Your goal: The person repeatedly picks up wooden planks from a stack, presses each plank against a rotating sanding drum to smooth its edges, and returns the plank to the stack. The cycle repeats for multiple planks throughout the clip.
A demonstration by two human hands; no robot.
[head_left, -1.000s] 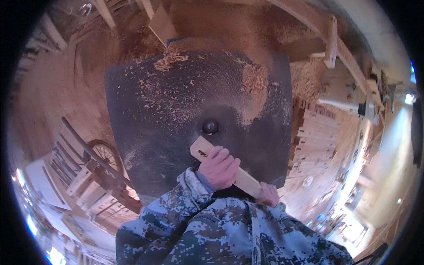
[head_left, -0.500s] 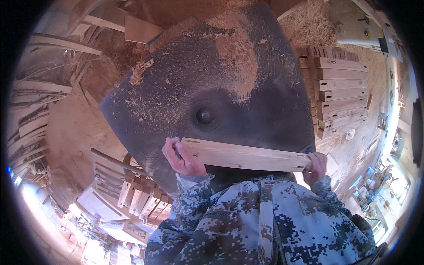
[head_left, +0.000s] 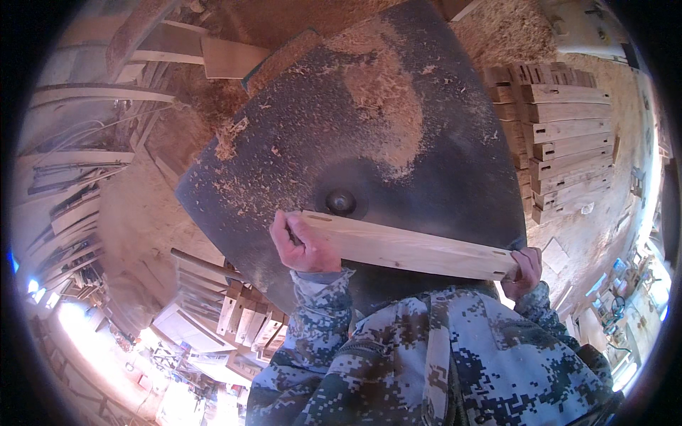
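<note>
A pale wooden board [head_left: 419,246] with a slot near each end lies crosswise in front of my body, its left end tilted toward the far side. My left hand [head_left: 304,241] grips its left end, fingers curled round it. At the other end, my right hand [head_left: 524,272] is closed on the wood; some of its fingers are hidden behind the board. Just beyond the board, a dark round knob-like spindle [head_left: 341,201] rises from a broad dark machine table [head_left: 469,163]. The board's far edge is close to the spindle; I cannot tell if they touch.
Wood shavings [head_left: 387,106] are spread over the machine table. Slotted boards [head_left: 572,145] are stacked to the right, and more slotted pieces [head_left: 245,316] stand at the lower left. Long planks [head_left: 78,213] lean along the left side. Sawdust [head_left: 508,35] is heaped at the far right.
The board's left end has moved away from me, close to the spindle, so the board slants more. My left hand moved with it. The whole view has also shifted slightly.
</note>
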